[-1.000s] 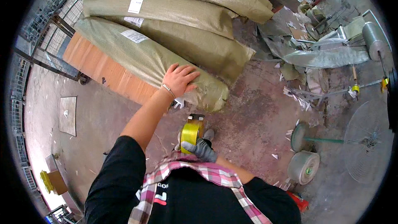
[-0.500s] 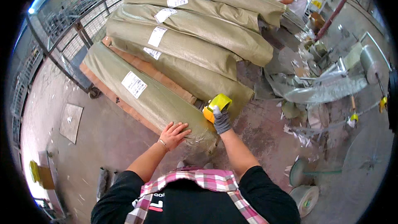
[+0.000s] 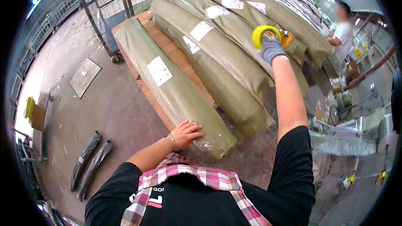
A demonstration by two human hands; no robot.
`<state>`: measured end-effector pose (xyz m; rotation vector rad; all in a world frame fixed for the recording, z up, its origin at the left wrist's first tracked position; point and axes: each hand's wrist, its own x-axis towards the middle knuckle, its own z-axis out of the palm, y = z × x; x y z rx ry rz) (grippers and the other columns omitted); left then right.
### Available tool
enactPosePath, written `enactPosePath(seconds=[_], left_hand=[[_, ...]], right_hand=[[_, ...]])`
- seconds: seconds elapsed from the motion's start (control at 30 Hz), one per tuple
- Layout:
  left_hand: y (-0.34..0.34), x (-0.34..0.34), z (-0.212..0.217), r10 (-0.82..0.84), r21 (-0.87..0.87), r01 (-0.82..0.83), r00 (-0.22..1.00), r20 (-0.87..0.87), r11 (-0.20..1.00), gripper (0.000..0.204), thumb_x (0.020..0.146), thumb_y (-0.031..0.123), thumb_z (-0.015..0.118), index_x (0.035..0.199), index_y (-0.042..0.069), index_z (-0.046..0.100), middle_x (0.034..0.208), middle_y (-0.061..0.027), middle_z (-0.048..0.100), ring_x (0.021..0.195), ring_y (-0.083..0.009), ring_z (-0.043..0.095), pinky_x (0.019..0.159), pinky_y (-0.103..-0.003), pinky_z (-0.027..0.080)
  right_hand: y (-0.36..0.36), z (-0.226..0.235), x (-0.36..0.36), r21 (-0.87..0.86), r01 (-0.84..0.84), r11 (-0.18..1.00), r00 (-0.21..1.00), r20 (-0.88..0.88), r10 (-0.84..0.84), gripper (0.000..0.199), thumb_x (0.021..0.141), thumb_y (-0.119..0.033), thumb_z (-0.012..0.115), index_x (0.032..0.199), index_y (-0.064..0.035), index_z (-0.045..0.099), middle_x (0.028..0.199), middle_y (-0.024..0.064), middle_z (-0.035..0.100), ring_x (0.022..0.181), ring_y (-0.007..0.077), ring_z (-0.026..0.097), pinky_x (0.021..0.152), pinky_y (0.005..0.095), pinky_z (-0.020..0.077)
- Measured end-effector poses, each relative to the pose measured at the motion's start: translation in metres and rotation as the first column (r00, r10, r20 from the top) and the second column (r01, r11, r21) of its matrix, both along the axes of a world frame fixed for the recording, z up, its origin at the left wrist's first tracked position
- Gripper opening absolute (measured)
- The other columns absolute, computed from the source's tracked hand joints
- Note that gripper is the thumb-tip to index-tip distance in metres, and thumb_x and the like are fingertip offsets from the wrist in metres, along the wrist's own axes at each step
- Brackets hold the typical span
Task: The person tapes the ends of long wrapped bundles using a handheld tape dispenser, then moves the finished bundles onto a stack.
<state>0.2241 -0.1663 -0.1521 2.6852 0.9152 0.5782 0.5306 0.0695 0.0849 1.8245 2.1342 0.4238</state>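
A long package [image 3: 184, 96] wrapped in olive woven sheeting lies nearest to me, with a white label [image 3: 159, 71] on top. On its near end my left hand [image 3: 187, 134] rests palm down, bare, fingers stretched out. My right hand [image 3: 273, 51], in a grey glove, grips a tape dispenser [image 3: 287, 39] with a roll of yellow tape on it. It is held up over the neighbouring packages [image 3: 234, 65], several of which lie side by side with labels on them. The near end of the closest package looks glossy with clear tape.
Wooden boards [image 3: 167, 46] lie under the packages. A wheeled mesh cart [image 3: 121, 4] stands at the far left. Two dark wrapped bundles [image 3: 90, 165] and a flat sheet [image 3: 85, 77] are on the floor. Another person [image 3: 344, 31] stands at the far right, near rolls and cluttered equipment [image 3: 356, 138].
My right hand has lifted the tape dispenser away from the near package's end, outward and to the right. My left hand stays on the package. The whole view has turned.
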Motion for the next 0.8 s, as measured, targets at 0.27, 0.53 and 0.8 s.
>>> enactPosePath(seconds=[0.27, 0.53, 0.8], left_hand=[[0.052, -0.053, 0.027, 0.036, -0.209, -0.026, 0.998, 0.044, 0.978, 0.049, 0.073, 0.016, 0.057, 0.119, 0.014, 0.042, 0.127, -0.0068, 0.038, 0.117, -0.0235, 0.036, 0.096, -0.039, 0.029], [0.187, -0.176, -0.004, 0.993, -0.953, 0.291, -0.050, -0.108, -0.089, 0.047, 0.087, 0.044, 0.032, 0.106, 0.006, 0.052, 0.095, -0.0082, 0.058, 0.084, -0.0223, 0.056, 0.077, -0.034, 0.044], [0.206, -0.126, 0.027, 0.898, -0.447, 0.782, -0.337, 0.283, 0.434, 0.044, 0.083, 0.041, 0.040, 0.111, 0.008, 0.051, 0.107, -0.0082, 0.055, 0.095, -0.0249, 0.053, 0.085, -0.039, 0.042]], right_hand=[[-0.115, -0.155, -0.008, -0.012, -0.021, 1.000, 0.658, -0.753, 0.005, 0.040, 0.081, -0.024, 0.047, 0.115, -0.0034, 0.045, 0.111, 0.0188, 0.049, 0.094, 0.0335, 0.052, 0.081, 0.0396, 0.0418], [-0.263, -0.255, -0.045, -0.898, -0.083, 0.432, -0.554, -0.319, -0.769, 0.064, 0.080, -0.044, 0.050, 0.126, -0.0034, 0.033, 0.120, 0.0093, 0.045, 0.107, 0.0219, 0.043, 0.091, 0.0340, 0.0351], [-0.234, -0.233, -0.064, -0.896, -0.002, 0.445, -0.619, -0.348, -0.704, 0.063, 0.081, -0.048, 0.041, 0.127, -0.0052, 0.032, 0.124, 0.0091, 0.041, 0.109, 0.0239, 0.043, 0.093, 0.0356, 0.0343]])
